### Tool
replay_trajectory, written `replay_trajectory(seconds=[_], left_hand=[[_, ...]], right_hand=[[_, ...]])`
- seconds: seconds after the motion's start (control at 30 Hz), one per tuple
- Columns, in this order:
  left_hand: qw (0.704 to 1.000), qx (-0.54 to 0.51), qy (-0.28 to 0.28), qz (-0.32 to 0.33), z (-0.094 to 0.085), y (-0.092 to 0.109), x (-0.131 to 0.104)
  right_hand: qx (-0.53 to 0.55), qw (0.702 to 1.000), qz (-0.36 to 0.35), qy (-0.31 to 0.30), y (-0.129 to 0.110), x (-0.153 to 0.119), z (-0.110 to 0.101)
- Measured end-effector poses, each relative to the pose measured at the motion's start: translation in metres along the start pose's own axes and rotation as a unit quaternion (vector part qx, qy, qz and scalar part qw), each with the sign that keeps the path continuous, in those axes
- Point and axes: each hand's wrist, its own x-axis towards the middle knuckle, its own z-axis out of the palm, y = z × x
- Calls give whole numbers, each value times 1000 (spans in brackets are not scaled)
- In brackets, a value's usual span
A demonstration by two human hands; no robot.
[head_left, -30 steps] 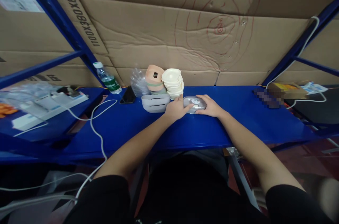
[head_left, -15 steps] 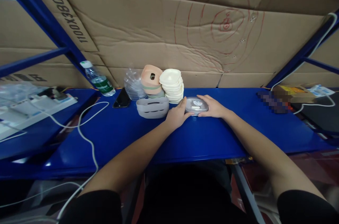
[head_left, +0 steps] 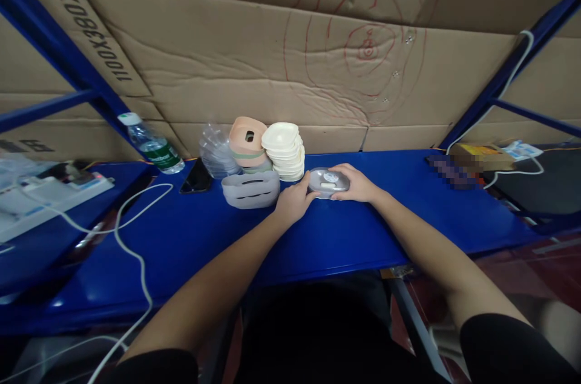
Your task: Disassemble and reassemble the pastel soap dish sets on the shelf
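A small oval case with a clear top [head_left: 324, 192] sits near the middle of the blue table, with a round label and a pale strip showing on it. My left hand [head_left: 293, 201] grips its left side, thumb toward me and fingers at the far edge. On the opposite side, my right hand [head_left: 358, 184] clasps it between thumb and fingers. Just left of my left hand stands a translucent grey sleeve with slots [head_left: 251, 192]. Behind that hand rises a stack of cream-coloured lids or trays [head_left: 284, 140].
Peach sleeves [head_left: 246, 132] and nested clear plastic shells [head_left: 214, 151] stand behind the grey sleeve. Farther left are a phone [head_left: 196, 177], a water bottle [head_left: 158, 151], a white cable [head_left: 136, 244] and a power strip [head_left: 59, 199]. A cardboard wall [head_left: 218, 57] closes the back.
The whole scene has shifted left in the picture as my head turned slightly. Both hands keep their hold on the case, which looks slightly tilted now.
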Motion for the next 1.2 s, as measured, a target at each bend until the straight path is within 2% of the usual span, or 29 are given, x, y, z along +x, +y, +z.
replay_trajectory(seconds=[0.17,0.4,0.6,0.77,0.97,1.2], left_hand=[[1000,16,3,-6,-1,0,1],[1000,17,16,0,3,1,0],[994,-26,-7,104,8,-2,-4],[989,-53,-20,140,5,-6,-6],[984,-50,-33,170,2,-8,-8],[983,-42,-38,176,4,-9,-8]], right_hand=[[-25,999,44,-10,2,0,-1],[-52,996,67,-14,7,-4,-10],[-86,986,143,20,36,-15,-33],[-98,968,224,64,64,-31,-52],[-77,973,198,91,75,-41,-62],[-107,964,226,89,72,-36,-59]])
